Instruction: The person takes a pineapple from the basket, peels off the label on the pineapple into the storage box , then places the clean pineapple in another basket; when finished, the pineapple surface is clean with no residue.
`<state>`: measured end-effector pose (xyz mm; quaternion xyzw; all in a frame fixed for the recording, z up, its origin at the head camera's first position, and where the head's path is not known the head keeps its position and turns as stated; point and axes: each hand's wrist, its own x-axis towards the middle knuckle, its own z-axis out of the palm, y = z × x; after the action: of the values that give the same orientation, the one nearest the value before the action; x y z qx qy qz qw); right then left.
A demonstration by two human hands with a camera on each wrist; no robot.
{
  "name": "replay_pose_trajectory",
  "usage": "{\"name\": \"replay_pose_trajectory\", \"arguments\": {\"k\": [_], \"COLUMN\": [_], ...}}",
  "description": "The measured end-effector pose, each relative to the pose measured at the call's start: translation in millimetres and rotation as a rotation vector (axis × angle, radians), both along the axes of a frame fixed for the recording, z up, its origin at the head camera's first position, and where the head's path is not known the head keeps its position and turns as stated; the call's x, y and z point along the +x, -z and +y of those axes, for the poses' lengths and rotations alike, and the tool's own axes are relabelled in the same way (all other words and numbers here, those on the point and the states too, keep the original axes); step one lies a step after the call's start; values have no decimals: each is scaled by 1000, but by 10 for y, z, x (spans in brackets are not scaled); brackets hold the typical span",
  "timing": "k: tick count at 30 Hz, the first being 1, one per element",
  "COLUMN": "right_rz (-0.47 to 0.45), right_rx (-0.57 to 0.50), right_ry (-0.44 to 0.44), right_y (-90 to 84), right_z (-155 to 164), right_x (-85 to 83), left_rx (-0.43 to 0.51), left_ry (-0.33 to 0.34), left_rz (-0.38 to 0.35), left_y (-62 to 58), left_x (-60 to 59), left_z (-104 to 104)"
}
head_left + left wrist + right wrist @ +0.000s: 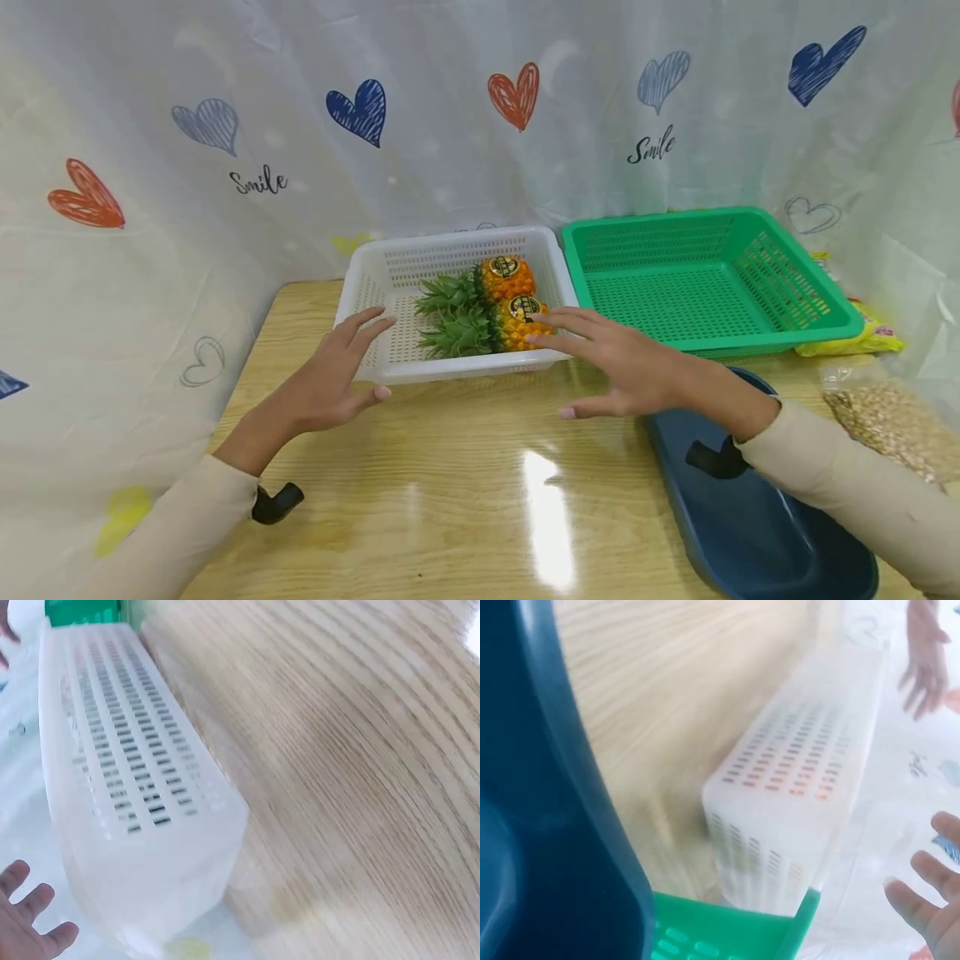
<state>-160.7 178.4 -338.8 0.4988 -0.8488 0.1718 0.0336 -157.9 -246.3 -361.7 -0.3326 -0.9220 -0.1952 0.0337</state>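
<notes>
Two pineapples, one (pixel 507 277) behind the other (pixel 517 323), lie on their sides in the right part of a white slotted basket (pixel 450 367), leafy crowns pointing left. Both carry a dark round label. My left hand (pixel 341 367) hovers near the basket's front left corner, fingers spread and holding nothing. Over the front right corner is my right hand (pixel 618 358), its fingers extended in front of the nearer pineapple; whether they touch it I cannot tell. The wrist views show the basket's slotted outer wall (pixel 142 765), with spread fingers (pixel 915 904) apart from it.
A green slotted basket (pixel 720 342) stands right of the white one. Below it lies a dark blue tray (pixel 750 517), partly under my right forearm. At the far right are a yellow packet (pixel 862 333) and a clear bag of pale pieces (pixel 892 417). A printed curtain (pixel 450 150) hangs behind.
</notes>
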Motion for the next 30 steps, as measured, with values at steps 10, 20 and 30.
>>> {"name": "replay_pose_trajectory", "arguments": {"k": [10, 20, 30], "right_rz": [-168, -217, -315], "right_rx": [-76, -121, -97], "right_ry": [68, 89, 149], "right_y": [-111, -174, -249], "right_z": [77, 23, -53], "right_x": [-151, -345, -573], "left_rx": [166, 328, 455], "left_ry": [-223, -289, -217], "left_rz": [-157, -325, -493], "left_y": [76, 302, 398], "left_x": [-222, -340, -336], "left_z": [-308, -530, -561]}}
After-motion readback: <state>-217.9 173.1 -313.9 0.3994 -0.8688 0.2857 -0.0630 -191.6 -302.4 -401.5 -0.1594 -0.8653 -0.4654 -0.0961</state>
